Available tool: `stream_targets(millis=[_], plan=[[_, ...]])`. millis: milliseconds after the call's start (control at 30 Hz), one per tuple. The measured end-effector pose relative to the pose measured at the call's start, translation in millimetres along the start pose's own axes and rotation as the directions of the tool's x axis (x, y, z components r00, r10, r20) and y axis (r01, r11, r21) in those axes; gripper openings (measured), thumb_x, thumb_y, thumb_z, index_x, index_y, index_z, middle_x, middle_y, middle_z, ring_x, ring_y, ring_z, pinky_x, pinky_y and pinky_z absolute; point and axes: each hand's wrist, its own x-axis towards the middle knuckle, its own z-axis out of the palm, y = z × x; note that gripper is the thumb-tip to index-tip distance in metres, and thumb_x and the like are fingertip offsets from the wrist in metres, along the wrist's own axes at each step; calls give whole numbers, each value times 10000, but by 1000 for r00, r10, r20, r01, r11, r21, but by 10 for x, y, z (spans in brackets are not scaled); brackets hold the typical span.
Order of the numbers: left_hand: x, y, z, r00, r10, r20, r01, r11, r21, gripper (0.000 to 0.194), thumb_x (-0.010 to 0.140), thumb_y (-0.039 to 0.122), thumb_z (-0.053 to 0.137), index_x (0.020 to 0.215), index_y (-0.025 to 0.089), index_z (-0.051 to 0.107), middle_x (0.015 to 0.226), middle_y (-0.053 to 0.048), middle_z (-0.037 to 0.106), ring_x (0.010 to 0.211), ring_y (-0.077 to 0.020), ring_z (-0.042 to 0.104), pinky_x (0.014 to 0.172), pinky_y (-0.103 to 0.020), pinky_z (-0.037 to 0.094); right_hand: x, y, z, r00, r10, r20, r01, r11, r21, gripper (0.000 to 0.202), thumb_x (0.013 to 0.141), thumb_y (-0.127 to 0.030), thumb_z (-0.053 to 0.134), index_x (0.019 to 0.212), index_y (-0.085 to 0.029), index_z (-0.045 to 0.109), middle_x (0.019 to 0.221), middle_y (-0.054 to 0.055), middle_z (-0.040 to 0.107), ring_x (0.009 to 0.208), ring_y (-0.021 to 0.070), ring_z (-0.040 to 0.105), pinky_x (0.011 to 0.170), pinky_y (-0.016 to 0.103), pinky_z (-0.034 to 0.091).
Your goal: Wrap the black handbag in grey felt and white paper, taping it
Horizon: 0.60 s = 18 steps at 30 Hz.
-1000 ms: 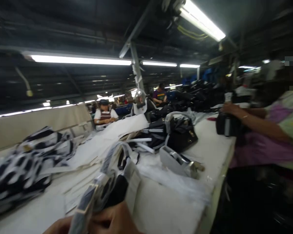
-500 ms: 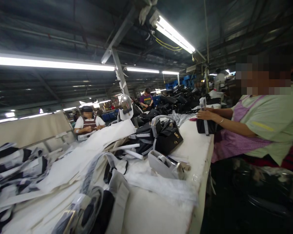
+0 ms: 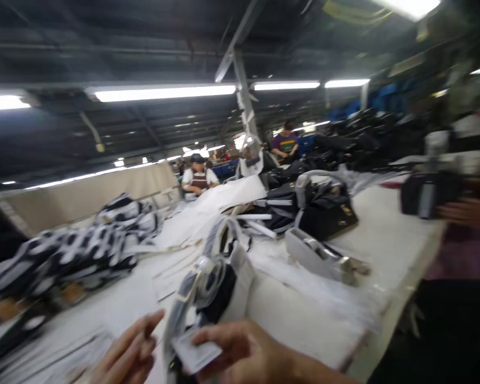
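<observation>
One white card-like piece [image 3: 194, 356], lower centre of the frame, held by your right hand [image 3: 244, 349]: fingers closed on it at its right edge, free end pointing left toward your other hand. Its long axis is hard to tell in the blur; it lies tilted, overlapping the strap in view, contact uncertain.

One left hand [image 3: 124, 352], yours, lower left of centre: fingers extended and parted, nothing visible in its grasp, apart from the piece.

One bag [image 3: 220, 296], dark with grey lining, just beyond your hands. Its film-wrapped strap [image 3: 178, 306] runs lengthwise from bottom centre up and slightly right, away from you, looping over at the far end.

Change noted: half a second ago neither of your hands shows; now both do, and the white piece is in your grip. The view has also swung left, shifting the bag rightward. For the work in hand, judged: you now have the piece at the bag's near end, with one hand free.

Outward, right of centre: one grey tape dispenser [image 3: 310, 250], plastic film [image 3: 316, 298] beside it, one black bag [image 3: 332, 218] behind, all on the white table [image 3: 288, 322].

Left: one pile of black-and-white pieces [image 3: 84, 248].

Right edge: one co-worker's hand [image 3: 466, 210], blurred, at another dark bag [image 3: 414, 194].
</observation>
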Motion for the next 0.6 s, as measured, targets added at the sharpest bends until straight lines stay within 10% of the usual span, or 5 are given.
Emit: stream_targets(millis=[133,333,600], plan=[[-253,71,31,990,51,130,-39,994,-99,494,647,411,904,1082,215,775,653,19,552,532,-45,331,432,-157,226,-7,-234,116,958,-244,-151,166,901,-400,214,925,-298,664,1107,-254,767,1127,53,742,1080,189,676,1000,289,487],[-193,119,179,967,188,173,-185,982,-33,437,762,459,819,1095,178,777,619,9,565,548,-53,360,484,-180,226,194,-318,61,753,-643,140,463,367,-807,285,954,-162,556,1092,-299,764,1191,61,659,957,157,673,807,223,559],[-166,-2,132,942,305,142,-294,951,-91,456,755,534,808,985,141,802,843,-67,708,644,-82,450,522,-191,295,464,-392,131,836,-541,85,288,302,-909,206,971,-315,597,1130,-292,727,1069,-12,771,939,188,738,857,269,584]])
